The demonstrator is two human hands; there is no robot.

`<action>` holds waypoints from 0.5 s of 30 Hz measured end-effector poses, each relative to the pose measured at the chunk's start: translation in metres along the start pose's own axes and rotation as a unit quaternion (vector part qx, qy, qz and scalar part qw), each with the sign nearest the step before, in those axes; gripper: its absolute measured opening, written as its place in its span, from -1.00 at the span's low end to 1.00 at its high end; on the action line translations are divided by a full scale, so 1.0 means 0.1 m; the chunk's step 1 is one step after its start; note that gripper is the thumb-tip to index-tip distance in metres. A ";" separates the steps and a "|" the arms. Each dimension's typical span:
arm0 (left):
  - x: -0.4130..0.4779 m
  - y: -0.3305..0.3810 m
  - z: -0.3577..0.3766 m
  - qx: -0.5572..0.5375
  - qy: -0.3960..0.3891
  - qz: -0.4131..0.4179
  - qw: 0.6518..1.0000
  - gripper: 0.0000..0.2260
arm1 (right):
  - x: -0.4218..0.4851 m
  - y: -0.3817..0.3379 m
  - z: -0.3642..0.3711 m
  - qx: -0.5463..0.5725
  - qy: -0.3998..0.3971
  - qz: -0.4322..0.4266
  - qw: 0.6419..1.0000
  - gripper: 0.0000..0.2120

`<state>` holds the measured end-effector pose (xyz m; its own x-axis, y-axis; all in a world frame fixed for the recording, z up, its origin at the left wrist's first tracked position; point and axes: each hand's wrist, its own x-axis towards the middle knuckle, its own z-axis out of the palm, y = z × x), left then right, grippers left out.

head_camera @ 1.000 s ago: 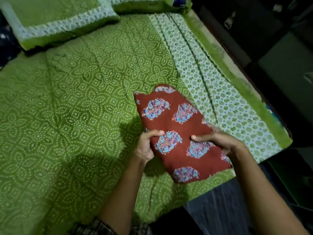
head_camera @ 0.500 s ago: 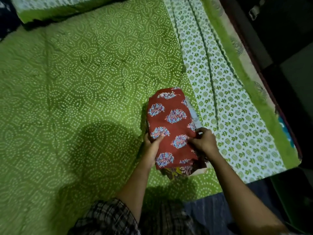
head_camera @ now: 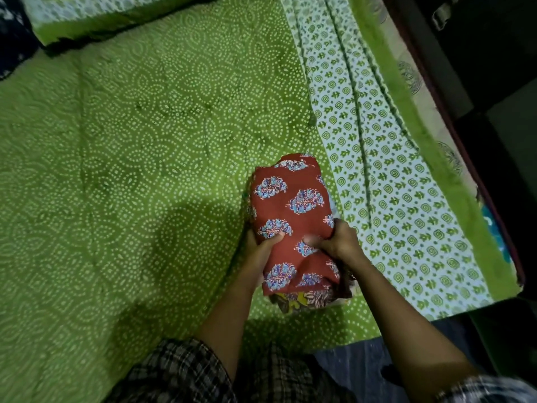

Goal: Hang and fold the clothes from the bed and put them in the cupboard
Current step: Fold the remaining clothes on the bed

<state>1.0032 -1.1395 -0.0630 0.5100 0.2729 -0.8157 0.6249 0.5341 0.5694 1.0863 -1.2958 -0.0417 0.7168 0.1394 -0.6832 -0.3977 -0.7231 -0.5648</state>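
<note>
A folded red cloth with blue flower prints [head_camera: 293, 210] tops a small stack of folded clothes [head_camera: 305, 301] near the front right of the green dotted bed [head_camera: 130, 170]. My left hand [head_camera: 258, 251] grips the stack's left side, thumb on the red cloth. My right hand [head_camera: 337, 242] grips its right side, thumb pressed on top. Under the red cloth, edges of a yellow and dark patterned cloth and a pale one show. The cupboard is not in view.
A green pillow [head_camera: 96, 16] lies at the back left. The bedsheet's white-and-green border [head_camera: 386, 181] runs along the right, then the bed's dark wooden edge [head_camera: 470, 158]. Dark floor lies to the right and front.
The red cloth was laid down onto the stack and is folded narrower. Both hands moved from its loose edges to clasp the stack's sides. The view has tilted down and closer.
</note>
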 end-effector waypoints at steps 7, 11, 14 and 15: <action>-0.08 0.05 0.27 0.100 -0.020 0.022 0.995 -0.28 | -0.03 0.27 -0.19 0.193 0.054 0.078 0.977 -0.56; -0.09 0.06 0.40 0.395 0.151 0.068 0.904 -0.34 | 0.02 0.31 -0.15 0.193 0.021 0.111 0.975 -0.54; -0.07 0.08 0.35 0.350 0.135 0.102 0.921 -0.35 | 0.08 0.23 -0.17 0.196 0.005 0.108 0.975 -0.57; -0.07 0.10 0.34 0.261 0.103 0.086 0.956 -0.37 | 0.10 0.22 -0.17 0.196 0.002 0.106 0.975 -0.59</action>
<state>1.0263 -1.1634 -0.0484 0.5381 0.5007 -0.6780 0.7796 0.0102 0.6262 1.0950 -1.3220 -0.0532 0.5959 0.0113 -0.8030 -0.7252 -0.4220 -0.5441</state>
